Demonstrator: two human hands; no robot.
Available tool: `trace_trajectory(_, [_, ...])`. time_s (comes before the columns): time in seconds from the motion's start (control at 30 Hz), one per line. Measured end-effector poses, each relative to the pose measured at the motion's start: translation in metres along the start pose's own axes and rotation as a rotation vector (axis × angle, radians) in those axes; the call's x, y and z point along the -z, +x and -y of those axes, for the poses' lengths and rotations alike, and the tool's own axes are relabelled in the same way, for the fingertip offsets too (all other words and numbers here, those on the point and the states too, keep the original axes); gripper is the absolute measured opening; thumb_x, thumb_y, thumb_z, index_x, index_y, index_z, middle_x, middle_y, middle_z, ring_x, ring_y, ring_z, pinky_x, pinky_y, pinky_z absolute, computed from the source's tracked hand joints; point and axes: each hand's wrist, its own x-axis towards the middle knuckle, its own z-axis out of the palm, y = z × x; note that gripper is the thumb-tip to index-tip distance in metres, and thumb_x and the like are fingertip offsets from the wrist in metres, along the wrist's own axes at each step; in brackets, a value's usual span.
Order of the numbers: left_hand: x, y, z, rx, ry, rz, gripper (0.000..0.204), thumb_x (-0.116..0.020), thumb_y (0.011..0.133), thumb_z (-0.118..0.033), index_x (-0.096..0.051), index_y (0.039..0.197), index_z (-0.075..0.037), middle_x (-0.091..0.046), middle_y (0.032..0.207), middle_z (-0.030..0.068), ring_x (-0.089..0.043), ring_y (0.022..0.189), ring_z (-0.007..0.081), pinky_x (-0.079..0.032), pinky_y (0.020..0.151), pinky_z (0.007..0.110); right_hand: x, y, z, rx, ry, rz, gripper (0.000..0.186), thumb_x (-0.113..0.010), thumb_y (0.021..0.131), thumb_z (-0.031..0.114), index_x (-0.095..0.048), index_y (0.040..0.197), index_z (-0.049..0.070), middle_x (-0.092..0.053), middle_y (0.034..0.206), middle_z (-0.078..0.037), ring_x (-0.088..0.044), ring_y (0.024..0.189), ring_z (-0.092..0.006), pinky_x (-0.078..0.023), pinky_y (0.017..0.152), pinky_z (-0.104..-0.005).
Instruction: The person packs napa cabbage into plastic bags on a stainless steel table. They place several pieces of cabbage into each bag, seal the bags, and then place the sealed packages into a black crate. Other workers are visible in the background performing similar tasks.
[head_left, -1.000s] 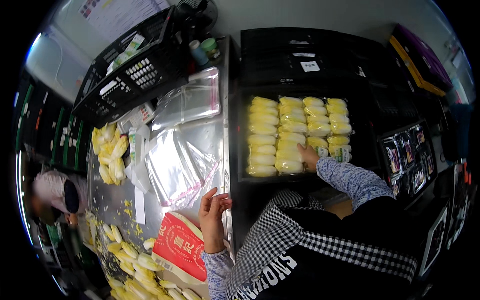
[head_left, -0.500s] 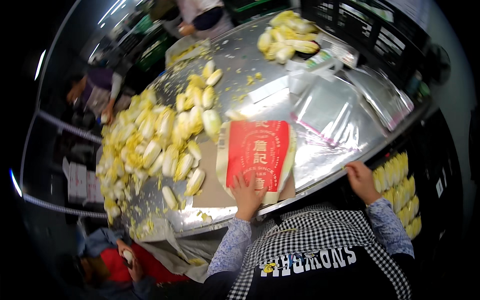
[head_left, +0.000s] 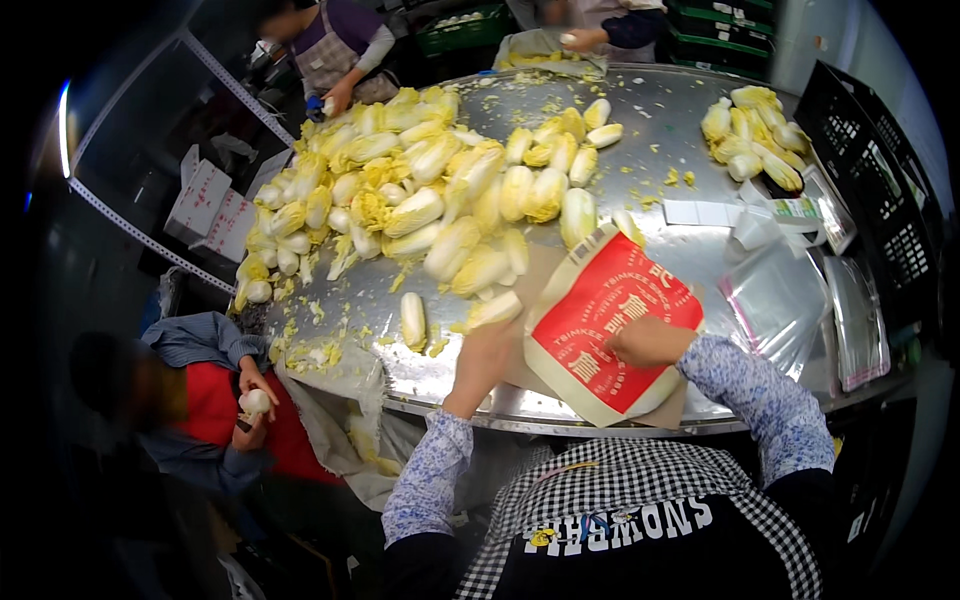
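A red-and-cream bag (head_left: 572, 330) is lying just off centre, toward four o'clock, on a cardboard sheet (head_left: 535, 272) over the steel desk (head_left: 675, 125), and rows of printing are running across its red face. The right hand (head_left: 645, 342) is resting there, fingers curling in over the printing; whether it's pinching anything, I can't tell. Down at six o'clock, the left hand (head_left: 482, 368) is blurring just beside a cabbage (head_left: 494, 307), its grip impossible to read. Red writing is showing on white boxes (head_left: 212, 208) at ten, and white lettering is sitting upside down on the wearer's black clothing (head_left: 640, 565) at five. A green crate (head_left: 462, 40) at twelve is holding small white things; a black slotted crate (head_left: 880, 150) is standing at two. Clear plastic bags (head_left: 775, 300) are lying at three, while the cabbage heap (head_left: 415, 165) is spreading at eleven!
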Motion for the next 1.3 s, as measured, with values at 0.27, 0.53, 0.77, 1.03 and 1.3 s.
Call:
trace_trajectory(0.27, [-0.01,0.053,0.043,0.143,0.457,-0.107,0.058,-0.074,0.075,-0.029,-0.051,0.121,-0.002,-0.058,0.113,0.0165,-0.054,0.105,0.0324,-0.04,0.088,0.046,0.057,0.25,0.033,0.155,-0.083,-0.577,0.034,-0.062,0.08,0.016,-0.058,0.114,0.009,-0.061,0.106,-0.016,-0.056,0.105,-0.0345,-0.047,0.083,-0.0477])
trace_trajectory(0.53, [0.086,0.016,0.113,0.694,-0.848,-0.533,0.04,-0.066,0.088,-0.035,-0.058,0.107,-0.001,-0.065,0.091,0.0077,-0.063,0.075,0.0155,-0.051,0.065,0.03,0.056,0.284,0.025,0.07,-0.042,-0.455,0.05,-0.071,0.069,0.023,-0.058,0.111,0.002,-0.058,0.111,-0.016,-0.048,0.112,-0.0337,-0.044,0.09,-0.0455])
trace_trajectory(0.77, [0.099,0.039,0.126,0.775,0.197,-0.517,0.059,-0.073,0.074,-0.05,-0.062,0.111,-0.006,-0.048,0.127,0.0244,-0.047,0.116,0.0341,-0.039,0.094,0.05,0.098,0.228,0.055,-0.09,0.676,-0.463,0.053,-0.07,0.077,0.034,-0.057,0.117,0.002,-0.061,0.104,-0.015,-0.058,0.098,-0.0276,-0.046,0.088,-0.0378])
trace_trajectory(1.03, [0.064,0.049,0.121,0.872,0.321,-0.296,0.07,-0.075,0.06,-0.059,-0.065,0.109,-0.009,-0.047,0.126,0.0254,-0.049,0.109,0.0409,-0.041,0.087,0.056,0.076,0.054,-0.015,-0.033,0.702,-0.434,0.048,-0.069,0.084,0.024,-0.053,0.124,0.004,-0.062,0.113,-0.014,-0.06,0.101,-0.0241,-0.047,0.091,-0.0348])
trace_trajectory(1.3, [0.075,0.078,-0.018,0.379,-1.209,-0.407,0.04,-0.063,0.089,-0.01,-0.048,0.126,-0.005,-0.06,0.106,0.0067,-0.062,0.09,0.0177,-0.053,0.078,0.035,0.005,-0.073,-0.08,-0.206,0.343,-0.482,0.051,-0.072,0.077,0.024,-0.055,0.123,0.007,-0.058,0.118,-0.015,-0.052,0.112,-0.0316,-0.044,0.095,-0.0396])
